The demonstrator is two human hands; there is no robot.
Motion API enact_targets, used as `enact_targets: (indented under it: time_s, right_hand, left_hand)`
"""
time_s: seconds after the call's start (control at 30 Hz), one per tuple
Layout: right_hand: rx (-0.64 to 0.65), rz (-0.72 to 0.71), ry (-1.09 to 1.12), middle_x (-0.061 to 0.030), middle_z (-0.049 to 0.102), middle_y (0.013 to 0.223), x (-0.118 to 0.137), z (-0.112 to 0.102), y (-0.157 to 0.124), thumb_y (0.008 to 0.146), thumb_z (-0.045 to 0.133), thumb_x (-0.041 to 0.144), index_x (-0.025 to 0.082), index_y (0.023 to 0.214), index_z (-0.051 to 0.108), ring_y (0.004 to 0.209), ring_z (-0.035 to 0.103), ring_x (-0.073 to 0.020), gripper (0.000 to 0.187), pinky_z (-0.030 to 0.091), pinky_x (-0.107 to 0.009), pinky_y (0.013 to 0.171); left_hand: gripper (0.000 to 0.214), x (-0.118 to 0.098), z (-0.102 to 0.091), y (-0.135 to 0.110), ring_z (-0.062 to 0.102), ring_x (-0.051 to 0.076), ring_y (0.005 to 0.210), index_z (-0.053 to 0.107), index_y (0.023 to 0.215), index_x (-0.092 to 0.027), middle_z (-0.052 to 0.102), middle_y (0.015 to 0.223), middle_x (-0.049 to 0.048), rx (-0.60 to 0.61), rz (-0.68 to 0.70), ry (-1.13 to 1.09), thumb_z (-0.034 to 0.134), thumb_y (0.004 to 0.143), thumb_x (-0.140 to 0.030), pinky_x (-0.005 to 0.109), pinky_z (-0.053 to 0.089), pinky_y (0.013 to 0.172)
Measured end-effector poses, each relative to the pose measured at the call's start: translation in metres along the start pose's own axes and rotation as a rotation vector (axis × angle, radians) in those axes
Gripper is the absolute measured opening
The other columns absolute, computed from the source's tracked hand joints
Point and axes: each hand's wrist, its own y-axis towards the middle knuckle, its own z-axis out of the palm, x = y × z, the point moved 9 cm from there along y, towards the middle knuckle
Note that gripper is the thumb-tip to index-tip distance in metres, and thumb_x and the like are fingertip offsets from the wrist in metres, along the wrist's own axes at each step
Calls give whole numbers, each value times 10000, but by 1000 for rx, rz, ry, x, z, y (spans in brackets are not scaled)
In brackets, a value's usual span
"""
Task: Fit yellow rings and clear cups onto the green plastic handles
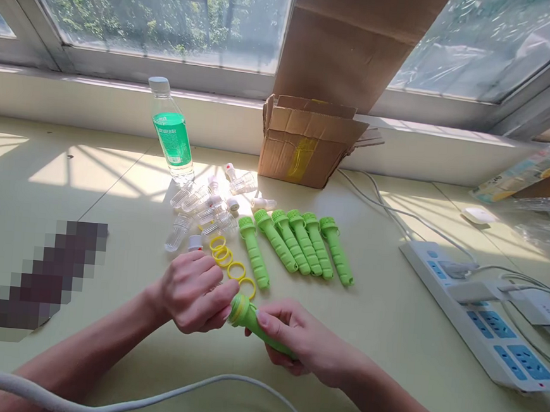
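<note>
My right hand (300, 341) is wrapped round a green plastic flashlight body (247, 315), tilted with its wide end toward the left. A yellow band shows at that end. Against the same end, my left hand (199, 292) is closed in a fist, and whatever its fingers hold is hidden. Just beyond my hands lie several yellow rings (236, 270) in a line. To their right, several more green flashlight bodies (296, 239) with threaded ends lie side by side. Clear ribbed plastic caps (177, 233) and small white parts with red bits (196, 243) are heaped behind the rings.
A bottle with a green label (172, 137) stands at the back left, near an open cardboard box (303, 145). At right is a white power strip (467, 310) with plugs and cables. A white cable (169, 396) crosses the foreground. A blurred-out dark patch (50, 283) lies left.
</note>
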Motion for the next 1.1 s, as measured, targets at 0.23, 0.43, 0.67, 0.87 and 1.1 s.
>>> enact_targets:
  time_s: [0.23,0.43,0.67,0.87,1.1]
  right_hand:
    - [-51,-28,-133,81,311,535,4,-3,3,895,430,568,167,827,548,438,266,-58,424,200,-177,379]
    - [-417,-384,-623,36,419,601,48,-26,-13,934,432,418,164,862,612,545,376,-99,320,324,-220,497]
    - [-1434,-545,-1131,-105,647,838,91,-118,-85,907,441,366,141,1136,604,745,581,-227,360,438,-326,681]
    - [-1700,-62,-1292,-169,630,953,79,-197,-106,883,437,331,110,1134,615,862,580,-295,379,400,-363,671]
    - [-1565,244,-1320,-165,606,838,52,-228,-99,876,406,328,107,924,662,719,575,-277,341,321,-334,554]
  left_hand:
    - [146,2,5,-5,367,124,360,505,917,-194,467,453,-40,-31,29,43,423,798,-218,285,270,406]
    - [373,36,8,-18,628,209,808,396,1161,-178,647,928,109,-155,-252,23,510,815,-261,338,509,644]
    - [266,58,28,-23,583,244,934,488,1073,-173,592,1056,136,101,-369,180,552,821,-230,359,502,736]
    - [128,53,56,-25,539,239,862,576,883,-157,590,930,109,437,-287,218,480,870,-241,393,450,772]
    - [219,28,68,-20,524,211,784,591,854,-159,578,835,86,545,-217,37,449,902,-317,382,430,760]
